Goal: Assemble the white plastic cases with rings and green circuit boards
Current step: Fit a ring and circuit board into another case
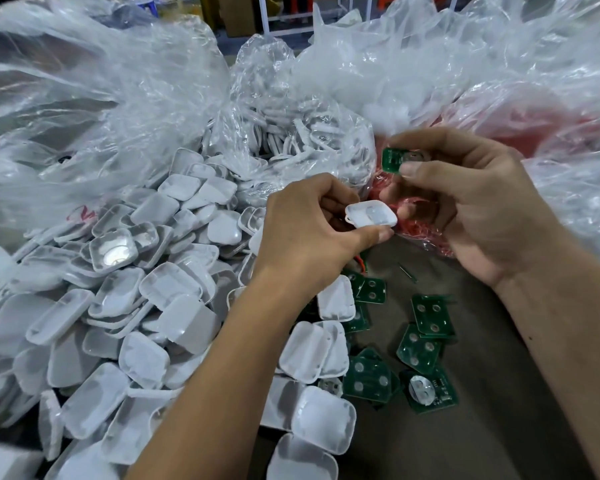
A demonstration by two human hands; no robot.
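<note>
Left hand (pixel 312 233) raised over the counter (pixel 465 438), fingers (pixel 374 233) closed on one white plastic case (pixel 371 213). We see the case pinched between thumb below and curled fingers above, its rounded-square shell jutting right toward the other hand. It is glossy, with a small loop tab at its left corner (interior not visible to us from here).

Right hand (pixel 465 202) just beside and slightly higher, fingers gripping a green circuit board (pixel 392 160) between thumb tip and forefinger. Board sits above and right of the held case, not touching it. It is small and squarish; a silvery round part shows behind the thumb.

Below the hands, loose green boards (pixel 430 315) lie scattered on the brown counter, each with round silver pads; one bears a silvery disc. A large heap of white cases (pixel 125 306) fills the left side, some open side up, some dome up. Behind, a clear bag of white rings (pixel 284 140) sits between crumpled plastic bags (pixel 84 98); a red-tinted bag (pixel 520 119) lies behind the right hand.
</note>
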